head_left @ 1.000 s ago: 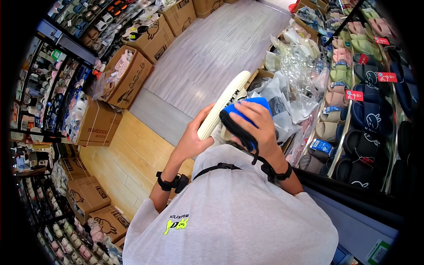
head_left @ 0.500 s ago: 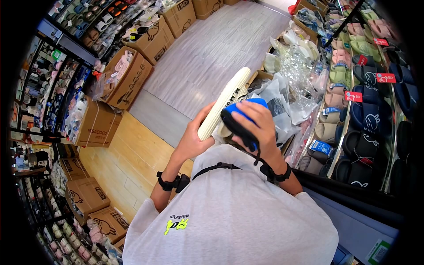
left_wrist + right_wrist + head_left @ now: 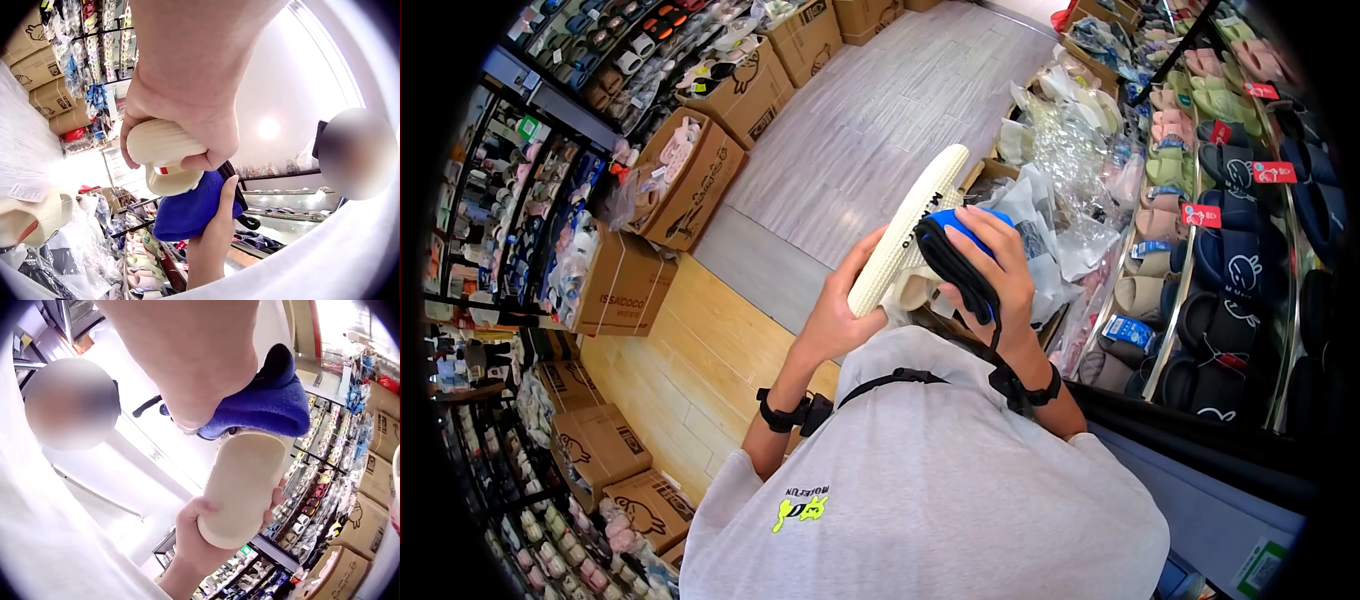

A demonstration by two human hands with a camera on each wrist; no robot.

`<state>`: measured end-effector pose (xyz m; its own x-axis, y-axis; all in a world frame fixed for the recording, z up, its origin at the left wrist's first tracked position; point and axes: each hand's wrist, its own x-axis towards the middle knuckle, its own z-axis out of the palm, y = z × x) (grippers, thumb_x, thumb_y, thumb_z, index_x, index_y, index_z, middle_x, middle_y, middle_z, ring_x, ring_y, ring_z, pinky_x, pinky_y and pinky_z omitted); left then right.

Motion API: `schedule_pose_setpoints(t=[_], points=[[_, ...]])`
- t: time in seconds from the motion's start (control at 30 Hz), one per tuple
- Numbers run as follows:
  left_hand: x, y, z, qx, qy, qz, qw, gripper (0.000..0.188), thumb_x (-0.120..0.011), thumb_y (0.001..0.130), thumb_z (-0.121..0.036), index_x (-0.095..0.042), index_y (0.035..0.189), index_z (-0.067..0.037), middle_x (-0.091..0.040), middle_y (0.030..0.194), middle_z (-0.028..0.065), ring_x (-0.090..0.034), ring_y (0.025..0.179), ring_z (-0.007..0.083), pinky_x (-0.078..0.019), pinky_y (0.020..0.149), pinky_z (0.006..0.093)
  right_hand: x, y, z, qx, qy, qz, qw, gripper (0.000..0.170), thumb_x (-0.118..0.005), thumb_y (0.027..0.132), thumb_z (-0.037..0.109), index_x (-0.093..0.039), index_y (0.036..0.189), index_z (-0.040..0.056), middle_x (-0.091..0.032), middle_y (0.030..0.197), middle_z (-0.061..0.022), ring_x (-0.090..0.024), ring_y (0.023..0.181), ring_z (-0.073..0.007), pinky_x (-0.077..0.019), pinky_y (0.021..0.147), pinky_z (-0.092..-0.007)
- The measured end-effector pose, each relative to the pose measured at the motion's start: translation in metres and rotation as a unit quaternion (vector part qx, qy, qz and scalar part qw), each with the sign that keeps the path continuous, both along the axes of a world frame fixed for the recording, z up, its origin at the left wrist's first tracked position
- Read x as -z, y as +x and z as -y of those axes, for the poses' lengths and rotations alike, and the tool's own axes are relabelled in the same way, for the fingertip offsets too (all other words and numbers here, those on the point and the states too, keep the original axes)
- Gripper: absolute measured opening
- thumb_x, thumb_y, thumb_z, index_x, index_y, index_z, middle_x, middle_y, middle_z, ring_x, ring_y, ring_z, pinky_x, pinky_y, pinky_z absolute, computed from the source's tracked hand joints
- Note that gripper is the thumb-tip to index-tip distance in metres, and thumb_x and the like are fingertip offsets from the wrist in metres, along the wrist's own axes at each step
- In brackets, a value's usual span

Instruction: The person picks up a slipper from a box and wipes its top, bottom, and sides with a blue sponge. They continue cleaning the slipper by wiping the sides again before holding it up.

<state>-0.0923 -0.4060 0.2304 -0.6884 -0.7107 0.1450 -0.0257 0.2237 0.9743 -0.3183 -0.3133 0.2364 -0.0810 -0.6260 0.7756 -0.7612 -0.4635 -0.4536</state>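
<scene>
Floor (image 3: 870, 120) — broad, edged by cartons (image 3: 750, 100); left hand (image 3: 840, 305) gripping cream slipper (image 3: 907, 238), right hand (image 3: 1003, 275) holding blue cloth (image 3: 187, 214)

V. bright, dk fisheye corners

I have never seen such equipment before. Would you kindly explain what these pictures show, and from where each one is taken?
There is no machine: a person works with two bare hands. The head camera looks down past the person's shirt; the other two pictures come from cameras on the wrists.

The left hand grips a cream slipper with dark lettering on its side. The right hand holds a blue cloth-like item with a black part, beside the slipper. Both things are held up in the air. To the person's right, slippers lie in rows on a display; to the left are cardboard boxes.
</scene>
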Motion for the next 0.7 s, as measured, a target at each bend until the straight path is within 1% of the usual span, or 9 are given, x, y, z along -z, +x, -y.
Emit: schedule_pose_setpoints(t=[0.03,0.17,0.23,0.33,0.37,0.43,0.57,0.6,0.7], points=[[-0.002,0.0,-0.001,0.003,-0.012,0.003,1.0,0.093,-0.057,0.071,0.0,-0.046,0.163,-0.001,-0.061,0.147,0.0118,-0.056,0.138,0.0207,-0.0402,0.119,0.0351,0.001,0.003,-0.001,0.005,-0.006,0.007,1.0,0.054,-0.086,0.09,0.037,-0.076,0.136,0.0104,-0.07,0.143,-0.0158,-0.064,0.132,-0.0408,-0.0494,0.112,-0.0518],[-0.003,-0.002,0.0,0.008,-0.03,-0.003,1.0,0.092,-0.057,0.071,0.001,-0.046,0.163,-0.002,-0.061,0.146,0.0112,-0.056,0.137,0.0205,-0.0407,0.118,0.0345,-0.002,0.012,-0.008,-0.044,-0.004,-0.104,0.994,0.055,-0.088,0.086,0.036,-0.078,0.135,0.014,-0.07,0.143,-0.0114,-0.064,0.134,-0.0343,-0.0489,0.113,-0.0506],[-0.003,-0.001,-0.001,0.006,-0.012,0.005,1.0,0.092,-0.056,0.071,0.001,-0.046,0.163,-0.002,-0.062,0.144,0.0107,-0.056,0.136,0.0204,-0.0408,0.117,0.0336,-0.007,0.007,-0.006,-0.041,0.0,-0.107,0.993,0.054,-0.088,0.086,0.033,-0.078,0.135,0.0135,-0.07,0.143,-0.0123,-0.064,0.134,-0.0353,-0.0486,0.113,-0.0511],[-0.001,0.002,-0.001,0.01,0.003,0.017,1.0,0.092,-0.057,0.071,0.001,-0.046,0.163,-0.002,-0.062,0.144,0.0105,-0.057,0.135,0.0201,-0.0406,0.117,0.0329,-0.005,0.001,0.0,-0.003,0.002,-0.003,1.0,0.053,-0.087,0.086,0.03,-0.077,0.135,0.0124,-0.069,0.144,-0.0151,-0.063,0.134,-0.0373,-0.0477,0.114,-0.052],[-0.002,0.002,-0.001,0.009,0.003,0.017,1.0,0.092,-0.057,0.071,0.001,-0.046,0.163,-0.002,-0.062,0.144,0.0105,-0.057,0.135,0.0201,-0.0406,0.117,0.0329,-0.005,0.004,0.0,-0.004,0.002,-0.003,1.0,0.053,-0.087,0.086,0.03,-0.077,0.135,0.0124,-0.069,0.144,-0.0151,-0.063,0.134,-0.0373,-0.0477,0.114,-0.052],[-0.005,0.0,-0.003,0.015,0.001,0.014,1.0,0.093,-0.056,0.071,0.001,-0.045,0.163,-0.002,-0.062,0.145,0.0112,-0.057,0.137,0.0206,-0.04,0.118,0.0334,-0.006,0.012,-0.003,0.016,-0.013,-0.039,0.999,0.054,-0.087,0.086,0.032,-0.077,0.135,0.0124,-0.069,0.144,-0.0145,-0.063,0.134,-0.0373,-0.0475,0.115,-0.0514],[-0.002,-0.002,-0.003,0.017,-0.021,-0.007,1.0,0.091,-0.056,0.074,0.002,-0.045,0.164,-0.002,-0.062,0.151,0.0174,-0.057,0.143,0.0236,-0.04,0.121,0.0361,-0.001,0.022,-0.009,-0.026,-0.012,-0.157,0.987,0.05,-0.083,0.089,0.04,-0.078,0.134,0.0174,-0.07,0.145,-0.0085,-0.065,0.134,-0.0287,-0.0465,0.114,-0.049],[-0.004,-0.002,-0.002,0.021,-0.033,-0.002,0.999,0.09,-0.057,0.074,0.001,-0.045,0.164,-0.002,-0.062,0.151,0.0174,-0.058,0.143,0.0235,-0.0403,0.121,0.0361,-0.007,0.021,-0.007,-0.021,-0.013,-0.13,0.991,0.05,-0.083,0.09,0.04,-0.078,0.135,0.0182,-0.07,0.144,-0.0078,-0.065,0.135,-0.0272,-0.0457,0.116,-0.0487],[-0.004,0.0,-0.002,0.023,-0.038,0.008,0.999,0.09,-0.058,0.075,0.001,-0.045,0.164,-0.002,-0.063,0.15,0.0173,-0.059,0.141,0.0237,-0.0416,0.12,0.0359,-0.01,0.007,-0.003,0.014,-0.008,-0.033,0.999,0.051,-0.084,0.089,0.039,-0.078,0.134,0.0158,-0.07,0.144,-0.0111,-0.064,0.134,-0.0343,-0.0465,0.115,-0.0491]])
